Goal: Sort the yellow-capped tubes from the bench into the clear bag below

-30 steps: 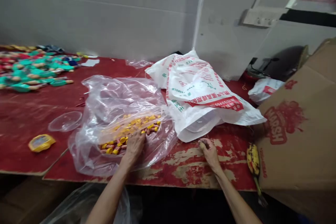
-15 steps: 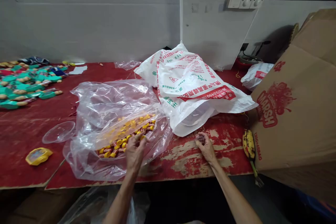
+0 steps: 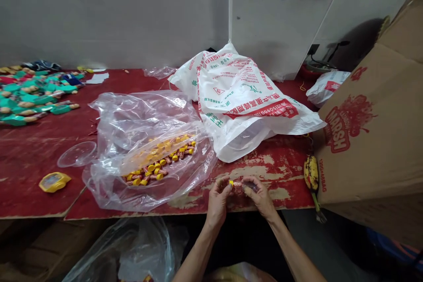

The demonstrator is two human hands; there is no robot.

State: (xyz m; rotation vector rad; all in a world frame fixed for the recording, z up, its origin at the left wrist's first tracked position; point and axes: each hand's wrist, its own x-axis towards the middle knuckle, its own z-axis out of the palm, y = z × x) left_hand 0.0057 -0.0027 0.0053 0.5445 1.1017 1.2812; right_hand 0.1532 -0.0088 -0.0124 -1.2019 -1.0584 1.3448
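Note:
My left hand (image 3: 218, 198) and my right hand (image 3: 259, 194) meet over the table's front edge. Between their fingertips they pinch a small yellow-capped tube (image 3: 237, 183); the right hand also seems to hold a small dark piece, too small to make out. To the left lies a clear plastic bag (image 3: 145, 119) spread open, with several more yellow-capped tubes (image 3: 158, 163) piled inside it.
A red worn table (image 3: 33, 154) carries a white printed sack (image 3: 244, 105), a clear lid (image 3: 77, 153), a yellow packet (image 3: 54, 181) and teal toys (image 3: 29, 97) far left. A banana (image 3: 311, 174) leans by a cardboard box (image 3: 373, 128) at right. More clear plastic (image 3: 132, 251) hangs below.
My left hand left the bag of tubes and moved right with one tube. My right hand came down toward the front edge, and both now hold the tube together.

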